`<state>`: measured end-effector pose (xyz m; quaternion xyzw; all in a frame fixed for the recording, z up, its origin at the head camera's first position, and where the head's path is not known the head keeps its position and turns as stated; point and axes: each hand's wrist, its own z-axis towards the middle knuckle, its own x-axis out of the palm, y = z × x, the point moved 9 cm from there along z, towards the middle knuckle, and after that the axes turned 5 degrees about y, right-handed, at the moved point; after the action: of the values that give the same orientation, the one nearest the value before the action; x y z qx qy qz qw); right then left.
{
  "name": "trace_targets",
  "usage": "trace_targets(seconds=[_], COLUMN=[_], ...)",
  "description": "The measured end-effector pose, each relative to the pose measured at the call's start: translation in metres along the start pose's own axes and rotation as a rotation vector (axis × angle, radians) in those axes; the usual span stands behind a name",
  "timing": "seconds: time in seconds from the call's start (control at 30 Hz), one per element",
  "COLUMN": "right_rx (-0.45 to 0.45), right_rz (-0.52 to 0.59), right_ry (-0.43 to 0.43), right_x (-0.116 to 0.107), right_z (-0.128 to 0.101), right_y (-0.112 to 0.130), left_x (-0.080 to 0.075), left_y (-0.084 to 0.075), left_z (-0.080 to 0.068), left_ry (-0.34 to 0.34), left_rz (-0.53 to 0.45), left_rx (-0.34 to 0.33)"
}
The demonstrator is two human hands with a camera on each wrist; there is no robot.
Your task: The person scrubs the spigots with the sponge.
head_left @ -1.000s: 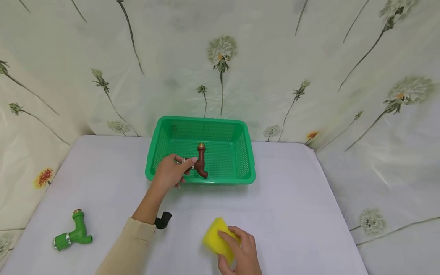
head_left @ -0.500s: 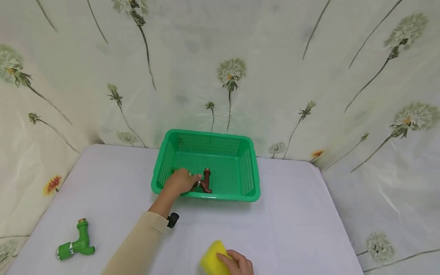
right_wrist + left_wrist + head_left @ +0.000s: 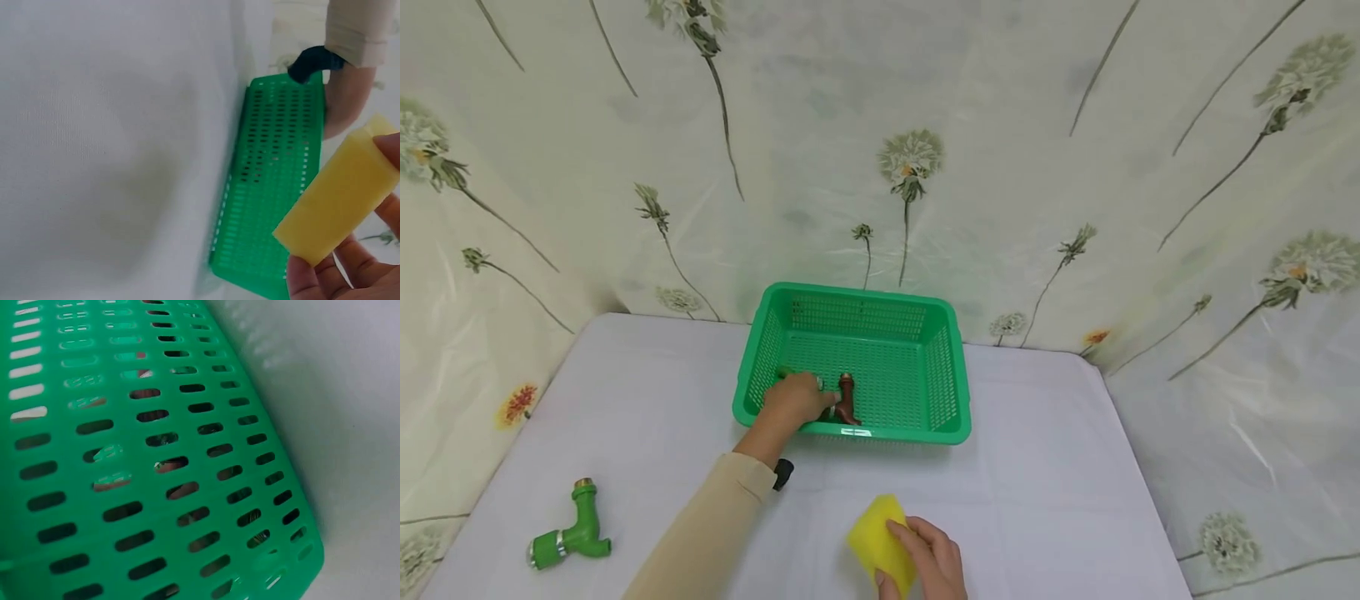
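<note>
Two hands, left (image 3: 792, 401) gripping brown tap (image 3: 846, 400), right (image 3: 928, 560) pinching sponge (image 3: 881, 542)

Hidden by the near wall of the green basket (image 3: 880, 432): the fingers of the left hand (image 3: 790, 402) and the lower part of the brown tap (image 3: 846, 398); cut off at 6 o'clock of the head view, the right hand (image 3: 934, 562) on the yellow sponge (image 3: 876, 537).
</note>
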<state>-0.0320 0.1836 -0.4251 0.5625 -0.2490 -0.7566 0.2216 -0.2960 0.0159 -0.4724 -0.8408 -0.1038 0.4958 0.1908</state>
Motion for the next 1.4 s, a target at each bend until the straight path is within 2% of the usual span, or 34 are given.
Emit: trace_targets(seconds=[0.33,0.53,0.7,0.77,0.83,0.9,0.97,1.07,1.13,1.2,1.3,1.4], right_rx=[0.053,0.036,0.002,-0.013,-0.020,-0.019,-0.017,-0.026,-0.041,-0.056,-0.049,-0.027], right_rz=[0.033,0.030,0.055,0.063,0.059,0.051,0.038,0.030,0.031,0.037,0.045,0.053], right_ry=[0.008,0.005,-0.014,-0.021,-0.027,-0.033,-0.032,-0.035,-0.039,-0.051,-0.061,-0.052], right_x=[0.004,0.004,0.005,0.004,0.003,0.001,0.002,0.002,0.002,0.001,0.001,0.003], right_z=[-0.002,0.001,0.002,0.002,0.001,0.002,0.004,0.008,0.011,0.014,0.016,0.017], right_y=[-0.005,-0.004,-0.004,-0.003,-0.003,-0.004,-0.003,-0.002,-0.001,0.001,0.000,-0.001], left_x=[-0.007,-0.013,-0.016,-0.018,-0.024,-0.034,-0.045,-0.055,-0.056,-0.053,-0.047,-0.036], left_y=[0.007,0.010,0.010,0.012,0.014,0.015,0.018,0.025,0.038,0.063,0.120,0.186], left_z=[0.005,0.004,0.002,-0.002,-0.013,-0.029,-0.051,-0.089,-0.114,-0.136,-0.160,-0.180], left_ry=[-0.106,-0.134,-0.137,-0.150,-0.203,-0.293,-0.398,-0.529,-0.578,-0.611,-0.629,-0.615], left_rz=[0.078,0.049,0.038,-0.002,-0.081,-0.176,-0.255,-0.295,-0.308,-0.316,-0.316,-0.268], left_rx=[-0.063,-0.092,-0.070,-0.066,-0.046,-0.001,0.061,0.163,0.191,0.161,0.014,-0.195])
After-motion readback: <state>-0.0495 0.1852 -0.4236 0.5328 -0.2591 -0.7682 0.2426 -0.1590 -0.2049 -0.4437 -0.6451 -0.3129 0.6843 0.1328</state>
